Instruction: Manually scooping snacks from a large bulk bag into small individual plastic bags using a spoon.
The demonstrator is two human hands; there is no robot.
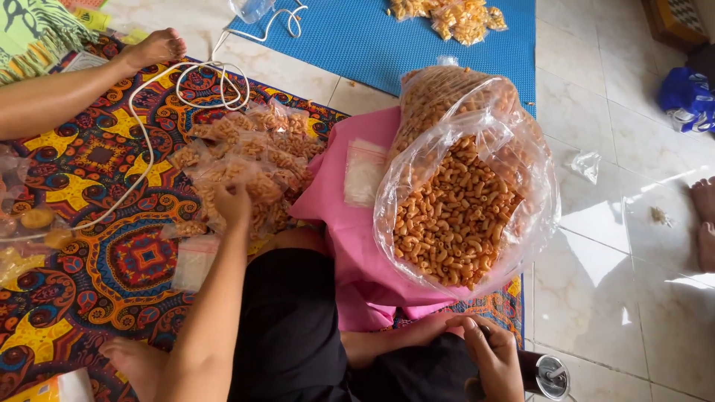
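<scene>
**Head view: left hand on the packet pile, right hand low by the cup**

Head camera looking straight down, and the thing I'm working is the pile of small filled packets (pixel 249 152), clear bags of orange curled snack pieces heaped on the patterned mat (pixel 112 246). The pile lies forward and to the left of my lap, and it spreads long from upper right to lower left. My left hand (pixel 232 202) is right at its near edge, fingers curled down onto one packet; I judge it closed around that bag, though the grip itself is partly hidden. So the left is plainly the nearer hand, touching the pile.

My right hand (pixel 491 357) sits well apart, low at the right by my knee, loosely curled beside a small metal cup (pixel 550 374); whether it holds anything I cannot tell.

Between the two stands the big open sack (pixel 465 216) of loose snack pieces on pink cloth (pixel 346 223), with empty flat bags (pixel 363 173) just beside it. Another person's arm (pixel 67 89) lies across the mat at top left, near a white cord (pixel 197 85).
</scene>
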